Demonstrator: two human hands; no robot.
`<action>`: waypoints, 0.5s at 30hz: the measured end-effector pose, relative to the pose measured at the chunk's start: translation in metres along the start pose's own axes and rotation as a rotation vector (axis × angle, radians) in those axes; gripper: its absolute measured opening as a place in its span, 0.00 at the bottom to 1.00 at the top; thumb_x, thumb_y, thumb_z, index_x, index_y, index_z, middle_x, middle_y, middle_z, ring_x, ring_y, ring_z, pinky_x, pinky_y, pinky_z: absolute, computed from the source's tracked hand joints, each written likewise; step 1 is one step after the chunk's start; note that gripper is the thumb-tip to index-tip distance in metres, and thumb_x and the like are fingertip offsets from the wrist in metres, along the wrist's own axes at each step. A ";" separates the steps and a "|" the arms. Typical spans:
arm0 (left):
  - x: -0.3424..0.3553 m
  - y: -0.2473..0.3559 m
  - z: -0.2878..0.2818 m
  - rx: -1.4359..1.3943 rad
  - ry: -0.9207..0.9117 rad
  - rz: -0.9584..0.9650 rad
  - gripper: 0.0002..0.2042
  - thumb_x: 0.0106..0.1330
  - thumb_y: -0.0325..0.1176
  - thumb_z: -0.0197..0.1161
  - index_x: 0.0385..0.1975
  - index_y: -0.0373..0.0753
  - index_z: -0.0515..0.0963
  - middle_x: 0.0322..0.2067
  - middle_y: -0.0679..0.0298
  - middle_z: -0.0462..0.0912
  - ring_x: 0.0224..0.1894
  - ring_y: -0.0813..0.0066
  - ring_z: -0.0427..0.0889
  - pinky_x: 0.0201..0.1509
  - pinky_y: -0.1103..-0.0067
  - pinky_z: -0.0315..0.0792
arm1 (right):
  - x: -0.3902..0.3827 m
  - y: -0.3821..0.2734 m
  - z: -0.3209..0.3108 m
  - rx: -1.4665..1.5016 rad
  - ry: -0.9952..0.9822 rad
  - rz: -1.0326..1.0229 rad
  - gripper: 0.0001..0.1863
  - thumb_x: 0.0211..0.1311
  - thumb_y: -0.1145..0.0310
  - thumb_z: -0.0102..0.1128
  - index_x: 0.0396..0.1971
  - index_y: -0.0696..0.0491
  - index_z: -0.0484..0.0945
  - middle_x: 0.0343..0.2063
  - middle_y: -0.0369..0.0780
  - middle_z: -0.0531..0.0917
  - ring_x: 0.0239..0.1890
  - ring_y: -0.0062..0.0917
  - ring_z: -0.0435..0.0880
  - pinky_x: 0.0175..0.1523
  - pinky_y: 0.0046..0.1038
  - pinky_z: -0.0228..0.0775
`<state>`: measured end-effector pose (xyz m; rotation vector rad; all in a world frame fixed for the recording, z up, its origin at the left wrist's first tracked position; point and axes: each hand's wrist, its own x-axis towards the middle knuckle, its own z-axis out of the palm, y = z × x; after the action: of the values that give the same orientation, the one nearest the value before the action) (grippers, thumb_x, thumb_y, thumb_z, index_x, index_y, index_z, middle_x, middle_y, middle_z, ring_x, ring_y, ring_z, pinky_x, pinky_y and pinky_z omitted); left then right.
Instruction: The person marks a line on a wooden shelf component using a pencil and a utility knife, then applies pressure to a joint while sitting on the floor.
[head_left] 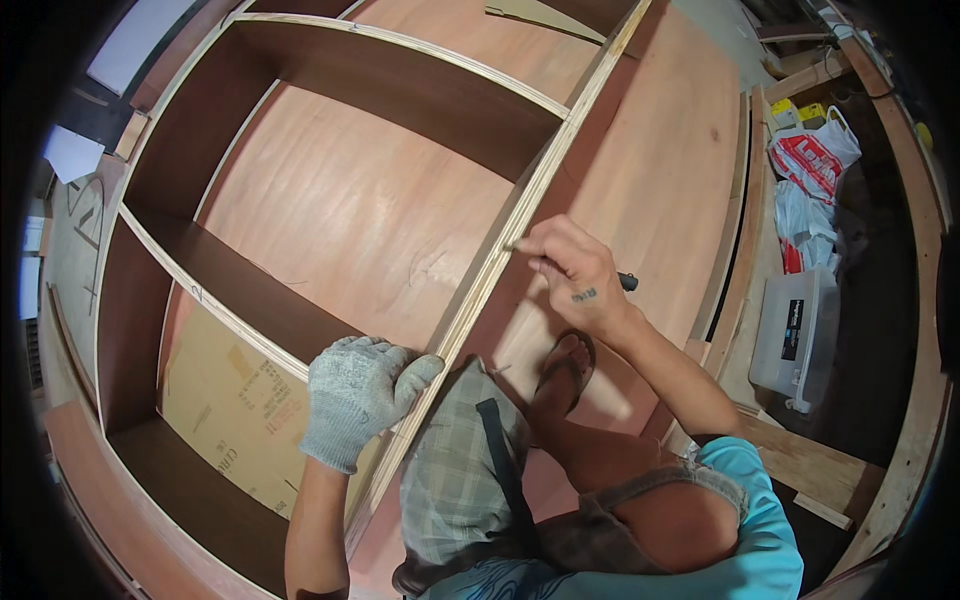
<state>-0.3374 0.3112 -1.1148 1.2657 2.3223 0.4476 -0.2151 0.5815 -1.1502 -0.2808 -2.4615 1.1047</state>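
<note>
A large cabinet frame point(545, 170) of plywood panels lies with its pale layered edges upward and dark brown inner faces. My left hand point(352, 392), in a grey knit glove, curls over it where a divider point(215, 310) meets the long side panel. Its thumb rests on that panel's edge. My right hand point(575, 270) is bare and closed around a slim tool with a black end point(628, 282). The tool's other end is by the panel edge, mostly hidden by my fingers, so its kind does not show.
A reddish plywood sheet point(655, 190) lies under and beside the frame. Brown cardboard point(235, 400) shows inside one compartment. Along the right are timber rails point(750, 250), plastic bags point(815, 160) and a clear plastic box point(795, 335).
</note>
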 end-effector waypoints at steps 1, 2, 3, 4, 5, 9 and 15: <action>0.000 0.000 0.002 -0.013 0.000 -0.013 0.25 0.69 0.58 0.60 0.29 0.39 0.89 0.24 0.54 0.85 0.32 0.54 0.85 0.42 0.64 0.78 | 0.001 -0.002 -0.003 0.001 -0.030 -0.018 0.16 0.51 0.90 0.62 0.40 0.58 0.83 0.37 0.44 0.82 0.38 0.41 0.84 0.42 0.35 0.77; 0.000 0.000 0.003 -0.026 -0.002 -0.026 0.26 0.69 0.58 0.60 0.29 0.39 0.89 0.24 0.54 0.85 0.32 0.54 0.85 0.42 0.64 0.77 | 0.002 -0.001 -0.005 0.003 -0.058 -0.033 0.16 0.52 0.89 0.62 0.40 0.58 0.84 0.37 0.44 0.82 0.38 0.41 0.84 0.43 0.36 0.77; 0.001 0.000 0.001 -0.018 0.000 -0.021 0.26 0.69 0.58 0.60 0.29 0.39 0.89 0.24 0.54 0.85 0.32 0.54 0.85 0.42 0.64 0.77 | 0.011 0.007 -0.008 0.004 -0.049 -0.035 0.16 0.52 0.89 0.62 0.40 0.58 0.84 0.37 0.44 0.82 0.38 0.41 0.84 0.43 0.36 0.77; 0.002 0.004 -0.001 -0.008 0.012 -0.031 0.26 0.69 0.58 0.59 0.29 0.39 0.89 0.24 0.54 0.85 0.32 0.53 0.85 0.42 0.63 0.77 | 0.029 0.021 -0.020 -0.075 0.091 -0.048 0.15 0.53 0.88 0.63 0.40 0.57 0.84 0.38 0.44 0.82 0.38 0.40 0.84 0.43 0.36 0.77; 0.002 0.005 -0.003 0.007 0.026 -0.046 0.26 0.69 0.59 0.59 0.29 0.39 0.89 0.24 0.54 0.85 0.32 0.53 0.85 0.42 0.63 0.78 | 0.049 0.035 -0.030 -0.148 0.232 -0.064 0.14 0.54 0.87 0.63 0.40 0.57 0.85 0.38 0.44 0.83 0.38 0.40 0.85 0.44 0.36 0.77; 0.004 0.008 0.001 0.042 0.030 -0.045 0.25 0.70 0.59 0.59 0.32 0.43 0.91 0.19 0.55 0.83 0.28 0.56 0.86 0.39 0.66 0.80 | 0.085 0.079 -0.053 -0.265 0.263 0.030 0.15 0.54 0.86 0.62 0.40 0.56 0.86 0.38 0.44 0.83 0.39 0.40 0.85 0.45 0.36 0.77; 0.004 0.006 -0.001 0.045 0.013 -0.040 0.26 0.70 0.60 0.59 0.33 0.41 0.91 0.19 0.56 0.84 0.28 0.58 0.87 0.39 0.67 0.80 | 0.047 0.050 -0.026 -0.231 0.155 -0.062 0.17 0.52 0.88 0.60 0.40 0.56 0.86 0.37 0.43 0.83 0.38 0.39 0.85 0.43 0.36 0.77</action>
<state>-0.3357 0.3176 -1.1117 1.2389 2.3767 0.3934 -0.2448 0.6480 -1.1582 -0.3439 -2.4402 0.7440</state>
